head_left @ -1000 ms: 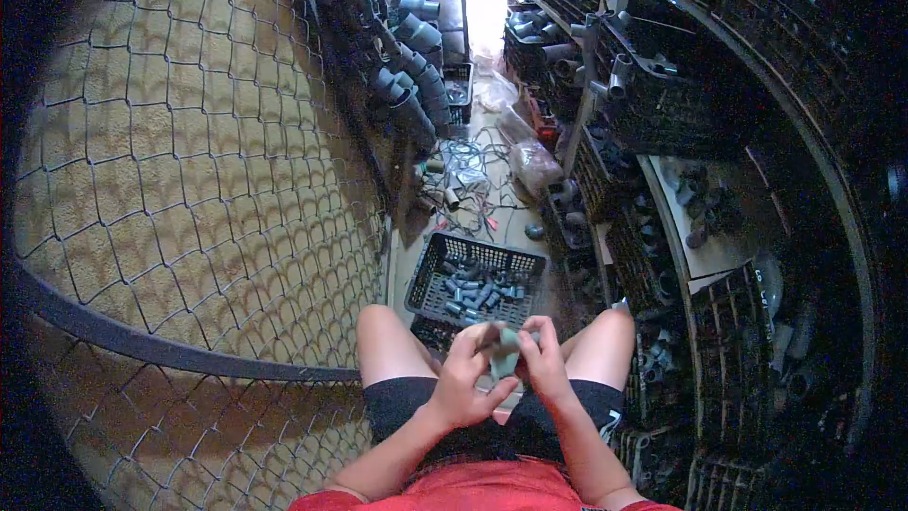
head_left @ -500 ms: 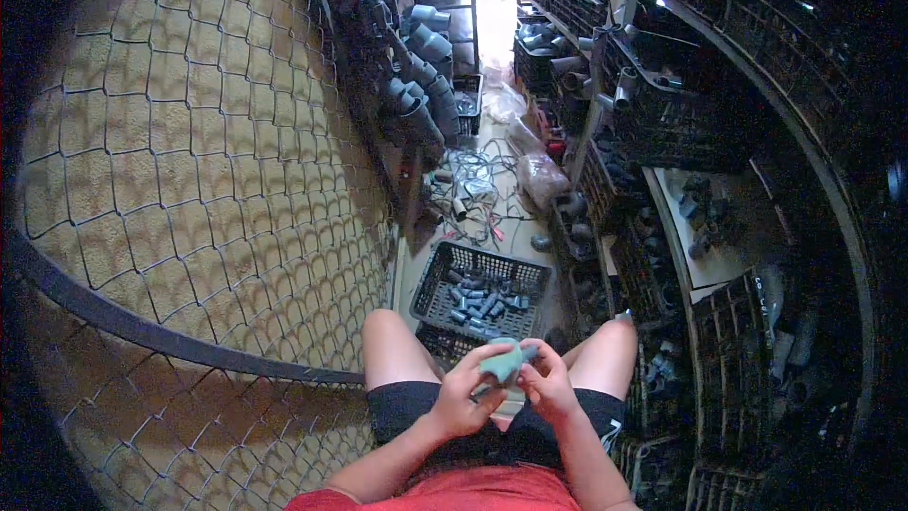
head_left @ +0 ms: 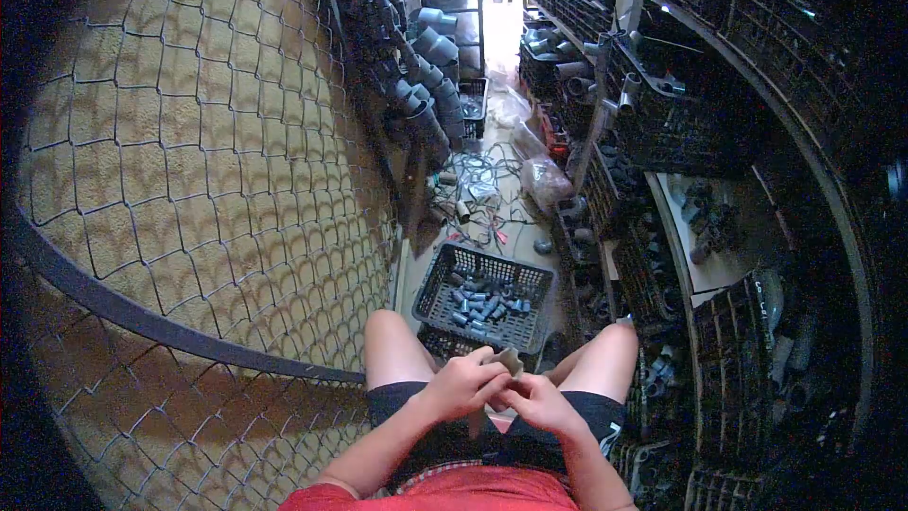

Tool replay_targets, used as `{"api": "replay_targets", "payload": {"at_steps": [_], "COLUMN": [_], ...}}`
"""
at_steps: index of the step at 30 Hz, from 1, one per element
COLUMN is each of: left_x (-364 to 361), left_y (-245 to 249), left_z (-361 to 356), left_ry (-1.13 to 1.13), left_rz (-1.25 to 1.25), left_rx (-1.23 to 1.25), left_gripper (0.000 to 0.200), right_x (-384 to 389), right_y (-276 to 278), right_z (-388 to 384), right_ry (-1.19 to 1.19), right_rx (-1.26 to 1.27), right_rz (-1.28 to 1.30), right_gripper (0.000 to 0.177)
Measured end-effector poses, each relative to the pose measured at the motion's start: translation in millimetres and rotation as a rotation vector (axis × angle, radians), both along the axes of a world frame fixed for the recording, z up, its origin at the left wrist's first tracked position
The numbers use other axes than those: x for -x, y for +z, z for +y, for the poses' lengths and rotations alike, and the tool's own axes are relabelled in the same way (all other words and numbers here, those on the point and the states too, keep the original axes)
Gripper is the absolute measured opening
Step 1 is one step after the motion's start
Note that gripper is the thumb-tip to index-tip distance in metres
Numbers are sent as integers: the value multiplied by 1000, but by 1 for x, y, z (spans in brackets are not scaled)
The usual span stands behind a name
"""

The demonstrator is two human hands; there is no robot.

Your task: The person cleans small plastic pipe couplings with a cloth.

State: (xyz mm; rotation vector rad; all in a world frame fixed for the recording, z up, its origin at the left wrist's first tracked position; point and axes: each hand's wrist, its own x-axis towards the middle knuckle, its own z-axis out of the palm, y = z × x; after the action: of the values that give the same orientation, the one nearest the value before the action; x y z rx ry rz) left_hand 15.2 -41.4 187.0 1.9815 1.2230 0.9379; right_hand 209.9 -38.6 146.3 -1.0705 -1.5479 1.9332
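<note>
Above my lap, my left hand [head_left: 465, 385] and my right hand [head_left: 541, 404] are close together, with bent fingers meeting around a grey-green piece [head_left: 509, 360]. Its upper edge shows between the hands; the rest is covered by my fingers. My left fingers wrap over its side, while the right fingertips press at its lower part. A black plastic basket [head_left: 427, 298] on the floor in front of my knees holds several grey pipe fittings [head_left: 480, 307].
A wire mesh fence [head_left: 208, 170] runs along the left. Stacked grey pipe fittings [head_left: 437, 45] stand behind it. Shelves with black crates [head_left: 724, 369] line the right. Cords and plastic bags [head_left: 545, 180] lie on the aisle floor ahead.
The grey-green piece has turned and is now more covered by my fingers. My left hand has shifted over it, and my right hand has moved slightly lower.
</note>
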Motion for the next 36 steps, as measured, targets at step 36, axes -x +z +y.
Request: {"api": "replay_targets", "payload": {"at_steps": [36], "left_x": [20], "left_y": [-166], "left_z": [36], "left_ry": [597], "left_rz": [-864], "left_rx": [985], "left_gripper": [28], "right_x": [-183], "right_y": [46], "right_z": [229], "right_ry": [-1456], "right_rx": [-993], "right_rz": [-1025], "right_gripper": [42]}}
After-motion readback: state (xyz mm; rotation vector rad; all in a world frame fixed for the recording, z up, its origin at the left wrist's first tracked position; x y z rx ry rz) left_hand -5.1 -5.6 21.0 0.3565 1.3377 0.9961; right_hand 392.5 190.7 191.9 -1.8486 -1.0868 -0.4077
